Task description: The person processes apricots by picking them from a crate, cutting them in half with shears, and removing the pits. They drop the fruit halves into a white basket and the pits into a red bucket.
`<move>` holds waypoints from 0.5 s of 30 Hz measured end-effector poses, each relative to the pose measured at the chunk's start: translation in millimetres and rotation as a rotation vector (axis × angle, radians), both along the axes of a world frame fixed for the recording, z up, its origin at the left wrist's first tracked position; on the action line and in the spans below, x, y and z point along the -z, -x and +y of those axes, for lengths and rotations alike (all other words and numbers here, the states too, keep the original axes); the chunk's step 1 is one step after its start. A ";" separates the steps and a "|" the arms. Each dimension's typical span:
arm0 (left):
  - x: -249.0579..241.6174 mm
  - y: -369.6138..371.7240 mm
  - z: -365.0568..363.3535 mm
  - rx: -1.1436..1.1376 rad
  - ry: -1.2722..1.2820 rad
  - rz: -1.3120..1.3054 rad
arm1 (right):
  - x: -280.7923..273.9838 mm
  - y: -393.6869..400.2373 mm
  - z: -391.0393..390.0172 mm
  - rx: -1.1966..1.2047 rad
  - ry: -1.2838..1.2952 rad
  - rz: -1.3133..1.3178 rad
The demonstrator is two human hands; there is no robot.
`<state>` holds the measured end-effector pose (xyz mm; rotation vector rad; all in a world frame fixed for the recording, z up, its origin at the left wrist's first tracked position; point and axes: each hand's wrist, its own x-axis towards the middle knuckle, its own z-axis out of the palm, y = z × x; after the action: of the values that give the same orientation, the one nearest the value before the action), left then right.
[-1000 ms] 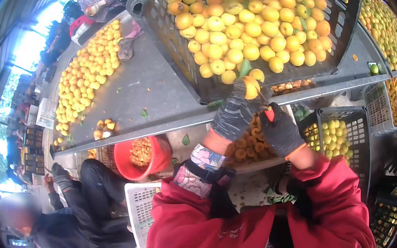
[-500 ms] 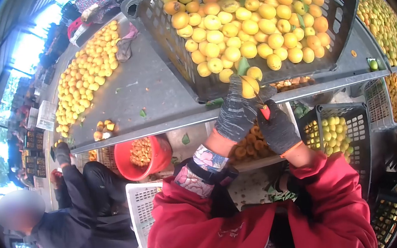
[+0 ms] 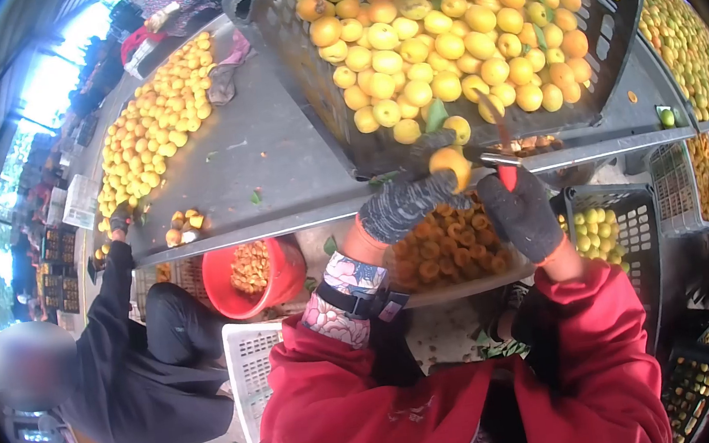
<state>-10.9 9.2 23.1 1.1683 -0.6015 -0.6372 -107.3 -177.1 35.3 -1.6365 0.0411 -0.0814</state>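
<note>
My left hand [image 3: 405, 201], in a dark knit glove, holds a yellow-orange fruit [image 3: 450, 164] in front of the metal table edge. My right hand [image 3: 522, 213], also gloved, grips a small knife with a red handle [image 3: 507, 176], its blade lying against the fruit. Right behind stands a large dark plastic crate [image 3: 291, 45] heaped with several yellow fruits [image 3: 438, 37]. Below my hands is a tray of halved fruit [image 3: 445, 250].
A grey metal table [image 3: 260, 162] carries a loose pile of fruit [image 3: 152, 131] at the left. A red bucket [image 3: 251, 277] of halves sits under it. A person in dark clothes [image 3: 126, 361] reaches up to the table edge. More crates of fruit [image 3: 601, 237] stand at right.
My left hand has turned the fruit lower and to the right, and the knife blade now lies sideways across it. The person at left has raised an arm to the table edge.
</note>
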 end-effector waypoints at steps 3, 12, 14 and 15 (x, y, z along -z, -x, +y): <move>-1.5 5.3 -1.5 0.078 -0.113 -0.209 | -0.6 3.2 -0.6 -0.072 0.074 -0.022; 34.2 17.0 -16.8 -0.164 -0.372 -0.473 | 8.2 -2.0 5.7 0.099 0.269 -0.264; 42.3 25.8 -27.3 -0.383 -0.342 -0.765 | 3.9 -0.1 9.7 0.080 0.211 -0.237; 41.7 28.9 -29.6 -0.453 -0.348 -0.892 | 6.3 0.4 12.6 0.104 0.195 -0.228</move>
<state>-39.8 -20.4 -18.6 1.8557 -0.9444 0.2204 -107.7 -164.6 29.0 -1.8094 -0.0580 -0.3606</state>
